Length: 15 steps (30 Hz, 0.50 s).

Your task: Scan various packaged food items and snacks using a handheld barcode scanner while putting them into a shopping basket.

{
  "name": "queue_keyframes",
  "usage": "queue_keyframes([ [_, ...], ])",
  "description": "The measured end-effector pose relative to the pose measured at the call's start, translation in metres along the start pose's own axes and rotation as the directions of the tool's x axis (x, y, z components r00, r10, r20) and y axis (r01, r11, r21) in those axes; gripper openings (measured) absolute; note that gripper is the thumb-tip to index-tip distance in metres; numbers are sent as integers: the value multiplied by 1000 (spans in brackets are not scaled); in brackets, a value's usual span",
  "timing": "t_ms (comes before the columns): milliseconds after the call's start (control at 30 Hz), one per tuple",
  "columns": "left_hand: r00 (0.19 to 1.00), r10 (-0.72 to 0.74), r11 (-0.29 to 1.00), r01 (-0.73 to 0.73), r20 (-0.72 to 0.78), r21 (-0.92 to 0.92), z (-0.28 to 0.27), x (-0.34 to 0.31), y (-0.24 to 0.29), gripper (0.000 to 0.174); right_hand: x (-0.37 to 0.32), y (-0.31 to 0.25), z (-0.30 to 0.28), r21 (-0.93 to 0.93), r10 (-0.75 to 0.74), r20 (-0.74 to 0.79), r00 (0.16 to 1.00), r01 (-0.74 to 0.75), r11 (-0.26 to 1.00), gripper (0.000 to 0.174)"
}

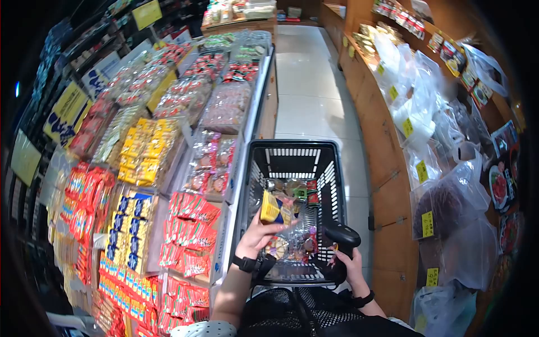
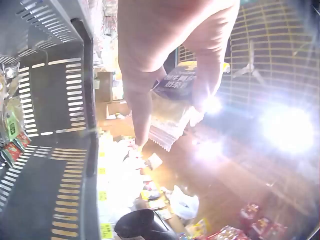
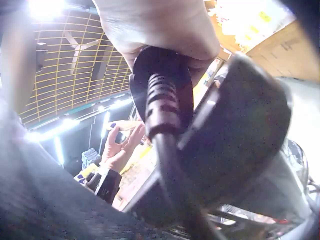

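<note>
- Packet (image 1: 272,209), yellow and dark blue with a clear section; held above the left part of the black basket (image 1: 293,141). Long axis slanted in the left wrist view, crimped clear end pointing down and leftward, printed end up and rightward.
- Left hand (image 1: 259,237): thumb and fingers pinching the packet from opposite sides.
- Right hand (image 1: 352,266): fingers curled round a black handle (image 1: 341,233), corded, at the basket's right side.
- Wrapped goods (image 1: 277,247): inside the basket, below the packet.
</note>
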<state>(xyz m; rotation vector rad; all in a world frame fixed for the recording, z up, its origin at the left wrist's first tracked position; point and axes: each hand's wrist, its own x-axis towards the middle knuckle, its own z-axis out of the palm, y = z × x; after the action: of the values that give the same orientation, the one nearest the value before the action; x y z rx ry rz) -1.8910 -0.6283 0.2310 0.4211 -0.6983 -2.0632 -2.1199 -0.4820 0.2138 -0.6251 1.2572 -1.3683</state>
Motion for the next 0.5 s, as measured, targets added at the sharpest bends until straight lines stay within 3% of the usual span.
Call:
queue_keyframes([
  [33,999,27,1000,-27,29,-5,0,-16,2,69,-5,-2,7,-8,2,22,1000,-2,1000,28],
  [67,998,41,993,-46,49,104,-8,-29,3,75,-8,-2,13,-66,0,103,995,7,998,30],
  [100,998,46,999,-46,41,2,-1,-44,6,72,-12,-3,19,-123,2,182,983,21,992,32],
  [167,997,63,996,-65,48,53,-3,-67,10,69,-19,-14,41,-77,20,279,960,1,997,34],
  [233,993,105,990,-109,54,91,-8,-84,13,65,-23,-22,62,-53,97,461,882,-82,995,28],
  [367,971,238,943,-239,31,231,-19,-111,21,69,-23,-4,98,-163,136,479,867,-65,985,25],
  [500,960,280,887,-253,-15,386,-15,-135,42,65,-38,4,109,-169,163,486,859,-91,981,23],
])
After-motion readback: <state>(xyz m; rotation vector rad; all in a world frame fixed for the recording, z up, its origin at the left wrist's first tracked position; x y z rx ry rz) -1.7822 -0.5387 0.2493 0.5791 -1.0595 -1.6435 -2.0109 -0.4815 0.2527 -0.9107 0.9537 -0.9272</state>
